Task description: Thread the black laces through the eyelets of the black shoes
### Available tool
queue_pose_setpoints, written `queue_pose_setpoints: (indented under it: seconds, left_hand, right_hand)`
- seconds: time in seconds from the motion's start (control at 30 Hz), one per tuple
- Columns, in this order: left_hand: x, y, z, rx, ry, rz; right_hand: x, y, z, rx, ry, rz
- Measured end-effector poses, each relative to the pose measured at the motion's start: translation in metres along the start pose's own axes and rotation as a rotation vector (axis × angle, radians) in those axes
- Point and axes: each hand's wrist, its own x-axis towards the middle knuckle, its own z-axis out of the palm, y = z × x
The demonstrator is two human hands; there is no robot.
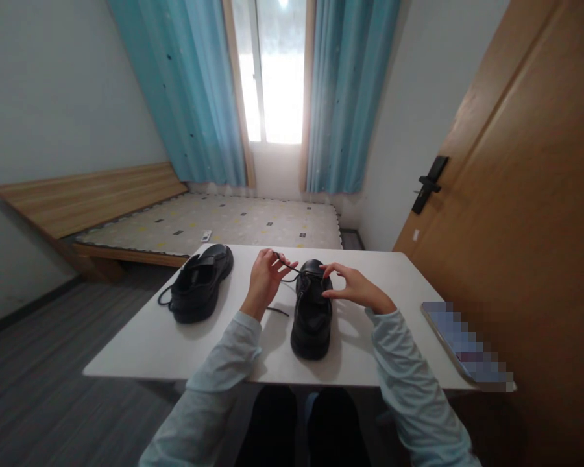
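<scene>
A black lace-up shoe (311,324) stands on the white table, its heel towards me and its toe pointing away. My left hand (265,275) is left of it, with a dark shoelace (287,263) pinched in the fingers and running taut to the shoe's lacing. Another lace end (278,311) lies loose on the table beside the shoe. At the shoe's right edge is my right hand (353,288), thumb and forefinger apart in a C shape, fingertips at the upper; whether they press on it is unclear. A second black shoe (202,283) sits at the table's left.
The white table (136,350) carries a tablet-like flat object (467,344), partly pixelated, at its right edge. Behind is a low bed (243,224) with a small white object (206,236) on it. A wooden door (525,194) stands close on the right.
</scene>
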Motion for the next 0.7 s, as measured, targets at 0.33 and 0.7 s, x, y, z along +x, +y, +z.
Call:
queue_pose_setpoints:
  seconds: [0.33,0.7]
  left_hand:
    - [-0.001,0.009,0.001,-0.016,-0.113,0.009]
    - [0.000,0.025,-0.005,-0.016,-0.123,0.106]
  right_hand:
    - [0.000,0.000,0.001,0.036,-0.033,0.012]
    - [0.000,-0.001,0.001,0.086,-0.102,0.090]
